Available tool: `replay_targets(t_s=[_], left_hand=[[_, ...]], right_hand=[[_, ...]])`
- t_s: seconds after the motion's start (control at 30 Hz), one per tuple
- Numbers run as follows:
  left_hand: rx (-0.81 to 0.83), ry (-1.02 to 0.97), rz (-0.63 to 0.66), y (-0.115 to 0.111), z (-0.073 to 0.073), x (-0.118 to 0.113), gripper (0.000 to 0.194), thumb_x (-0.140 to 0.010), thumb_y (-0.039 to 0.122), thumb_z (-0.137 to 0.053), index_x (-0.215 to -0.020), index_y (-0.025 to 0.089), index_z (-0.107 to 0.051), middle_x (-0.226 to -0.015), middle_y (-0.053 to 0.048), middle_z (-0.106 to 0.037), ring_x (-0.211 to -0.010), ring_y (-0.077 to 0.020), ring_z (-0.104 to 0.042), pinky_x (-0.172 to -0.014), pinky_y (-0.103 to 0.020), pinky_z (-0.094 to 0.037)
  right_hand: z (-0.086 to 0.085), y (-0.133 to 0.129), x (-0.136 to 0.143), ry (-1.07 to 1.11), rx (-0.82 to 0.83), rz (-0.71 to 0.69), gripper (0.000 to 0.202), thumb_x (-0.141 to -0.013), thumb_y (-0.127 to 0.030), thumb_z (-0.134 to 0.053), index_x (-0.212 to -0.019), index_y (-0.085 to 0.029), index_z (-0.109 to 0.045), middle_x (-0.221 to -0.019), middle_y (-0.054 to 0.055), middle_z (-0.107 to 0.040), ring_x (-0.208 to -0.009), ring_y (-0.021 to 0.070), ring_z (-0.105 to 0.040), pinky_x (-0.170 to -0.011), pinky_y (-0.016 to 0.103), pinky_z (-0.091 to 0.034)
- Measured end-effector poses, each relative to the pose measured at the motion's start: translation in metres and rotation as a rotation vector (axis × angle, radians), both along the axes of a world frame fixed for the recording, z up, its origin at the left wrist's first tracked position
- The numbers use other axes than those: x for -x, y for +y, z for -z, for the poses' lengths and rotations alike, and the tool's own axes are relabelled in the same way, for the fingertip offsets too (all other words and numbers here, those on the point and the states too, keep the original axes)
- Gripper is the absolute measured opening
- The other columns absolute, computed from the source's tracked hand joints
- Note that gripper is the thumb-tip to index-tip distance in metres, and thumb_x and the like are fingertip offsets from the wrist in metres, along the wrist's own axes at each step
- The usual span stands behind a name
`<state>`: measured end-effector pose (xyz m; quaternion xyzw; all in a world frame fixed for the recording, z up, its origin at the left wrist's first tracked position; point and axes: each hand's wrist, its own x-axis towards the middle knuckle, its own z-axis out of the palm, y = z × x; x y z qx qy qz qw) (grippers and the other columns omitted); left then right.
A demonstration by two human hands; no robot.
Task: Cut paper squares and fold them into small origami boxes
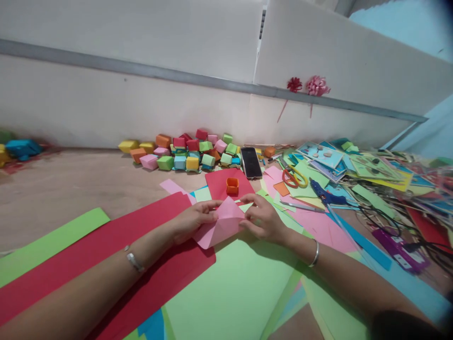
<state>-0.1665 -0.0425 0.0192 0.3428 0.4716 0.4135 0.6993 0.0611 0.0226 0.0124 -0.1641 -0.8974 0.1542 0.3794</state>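
A partly folded sheet of pink paper point(222, 226) is held up between both hands, creased, with a pointed flap at its top. My left hand point(194, 218) pinches its left edge between thumb and fingers. At the right edge, my right hand point(264, 218) grips it with thumb and curled fingers. Just beyond the hands, a small open orange paper box point(232, 186) sits on a red paper square point(216, 177). Beneath the hands lie a large light green sheet point(230, 283) and a red sheet point(155, 278).
Several coloured paper boxes point(193, 163) are piled by the wall, beside a phone point(251, 163). To the right lie scissors point(295, 178), a blue glue gun point(327, 194), a purple power strip point(399, 249) and stacked cards point(322, 156). A green strip point(56, 241) lies left.
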Motion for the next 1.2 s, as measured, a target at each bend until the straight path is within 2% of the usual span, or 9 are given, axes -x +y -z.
replay_targets(t_s=[0.23, 0.4, 0.5, 0.63, 0.8, 0.93, 1.03, 1.1, 1.2], left_hand=[[-0.110, 0.175, -0.064, -0.003, -0.003, -0.006, 0.047, -0.061, 0.026, -0.083, -0.106, 0.016, -0.072, -0.097, -0.009, -0.076, -0.075, -0.0199, -0.069, -0.061, -0.026, -0.052], [-0.115, 0.259, -0.076, -0.007, -0.015, -0.013, 0.050, -0.060, 0.036, -0.084, -0.104, 0.014, -0.072, -0.085, -0.008, -0.077, -0.069, -0.0226, -0.070, -0.058, -0.028, -0.053], [-0.112, 0.344, -0.192, -0.008, -0.017, -0.015, 0.045, -0.060, 0.037, -0.083, -0.095, 0.011, -0.071, -0.077, -0.008, -0.076, -0.064, -0.0226, -0.070, -0.053, -0.027, -0.052], [-0.077, 0.261, -0.345, -0.007, -0.013, -0.015, 0.045, -0.062, 0.032, -0.082, -0.100, 0.011, -0.069, -0.081, -0.011, -0.077, -0.066, -0.0241, -0.071, -0.056, -0.030, -0.056], [-0.038, 0.185, -0.386, -0.005, -0.011, -0.014, 0.046, -0.061, 0.028, -0.082, -0.102, 0.012, -0.067, -0.082, -0.012, -0.077, -0.067, -0.0262, -0.072, -0.060, -0.034, -0.058], [-0.032, 0.202, -0.350, -0.007, -0.012, -0.017, 0.050, -0.058, 0.033, -0.084, -0.101, 0.013, -0.068, -0.081, -0.010, -0.077, -0.067, -0.0261, -0.072, -0.059, -0.033, -0.057], [-0.068, 0.260, -0.285, -0.011, -0.012, -0.021, 0.047, -0.058, 0.040, -0.085, -0.094, 0.012, -0.070, -0.077, -0.008, -0.076, -0.063, -0.0218, -0.069, -0.054, -0.028, -0.052], [-0.105, 0.293, -0.217, -0.014, -0.012, -0.024, 0.045, -0.059, 0.044, -0.084, -0.088, 0.013, -0.072, -0.073, -0.006, -0.074, -0.060, -0.0188, -0.065, -0.052, -0.025, -0.047], [-0.103, 0.280, -0.088, -0.018, -0.015, -0.029, 0.048, -0.057, 0.050, -0.083, -0.088, 0.014, -0.075, -0.075, -0.005, -0.074, -0.063, -0.0191, -0.063, -0.054, -0.025, -0.045]], right_hand=[[0.001, -0.001, 0.001, -0.004, 0.287, -0.018, 0.021, -0.084, -0.025, -0.069, -0.069, -0.019, -0.057, -0.107, 0.012, -0.068, -0.101, 0.0214, -0.066, -0.087, 0.036, -0.053], [-0.007, 0.003, -0.002, 0.079, -0.081, -0.166, 0.023, -0.087, -0.037, -0.067, -0.074, -0.019, -0.065, -0.118, 0.013, -0.061, -0.109, 0.0230, -0.060, -0.090, 0.037, -0.051], [-0.012, 0.006, -0.003, 0.107, -0.231, -0.226, 0.023, -0.089, -0.038, -0.065, -0.075, -0.020, -0.066, -0.122, 0.012, -0.058, -0.113, 0.0244, -0.057, -0.092, 0.041, -0.050], [-0.012, 0.011, -0.004, 0.131, -0.235, -0.223, 0.011, -0.086, -0.019, -0.062, -0.075, -0.020, -0.065, -0.122, 0.012, -0.057, -0.112, 0.0232, -0.058, -0.091, 0.040, -0.051], [-0.010, 0.017, -0.008, 0.107, -0.170, -0.137, 0.012, -0.080, -0.009, -0.060, -0.078, -0.021, -0.064, -0.120, 0.012, -0.058, -0.113, 0.0224, -0.057, -0.091, 0.038, -0.051], [-0.010, 0.019, -0.010, -0.033, -0.181, -0.097, 0.003, -0.080, -0.021, -0.066, -0.077, -0.021, -0.066, -0.136, 0.012, -0.052, -0.125, 0.0269, -0.051, -0.100, 0.045, -0.045], [-0.007, 0.018, -0.008, -0.115, -0.175, -0.098, 0.018, -0.084, -0.036, -0.066, -0.073, -0.021, -0.067, -0.142, 0.012, -0.051, -0.129, 0.0286, -0.050, -0.101, 0.046, -0.042], [-0.005, 0.017, -0.006, -0.121, -0.108, -0.089, 0.027, -0.089, -0.041, -0.062, -0.072, -0.021, -0.065, -0.134, 0.013, -0.059, -0.120, 0.0268, -0.057, -0.096, 0.042, -0.045], [-0.001, 0.013, -0.004, -0.133, 0.060, -0.068, 0.031, -0.094, -0.039, -0.054, -0.071, -0.020, -0.061, -0.097, 0.010, -0.073, -0.088, 0.0205, -0.066, -0.080, 0.034, -0.049]])
